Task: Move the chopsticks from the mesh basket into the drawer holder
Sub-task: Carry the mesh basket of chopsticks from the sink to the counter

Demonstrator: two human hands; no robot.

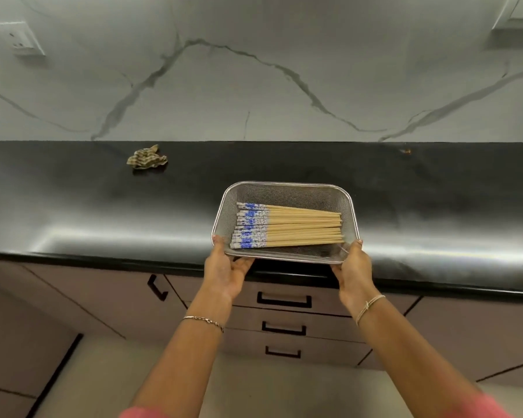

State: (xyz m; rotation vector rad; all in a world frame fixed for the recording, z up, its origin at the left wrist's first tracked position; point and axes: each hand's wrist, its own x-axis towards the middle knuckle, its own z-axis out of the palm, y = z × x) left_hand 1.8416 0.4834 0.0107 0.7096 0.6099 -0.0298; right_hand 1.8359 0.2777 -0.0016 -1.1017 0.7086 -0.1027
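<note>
A rectangular metal mesh basket (287, 191) sits at the front edge of the black countertop (103, 206), slightly tilted. Inside lie several wooden chopsticks (302, 226) side by side, their blue-and-white patterned ends pointing left. My left hand (228, 268) grips the basket's near left corner, thumb on the rim. My right hand (355, 268) grips the near right corner the same way. Below the counter is a stack of three drawers, all closed; the top drawer (284, 298) has a black handle. No drawer holder is visible.
A crumpled striped cloth (147, 159) lies on the counter at the back left. A marble-patterned wall rises behind, with a socket (21, 39) at upper left. A cupboard door with a black handle (157, 287) stands left of the drawers.
</note>
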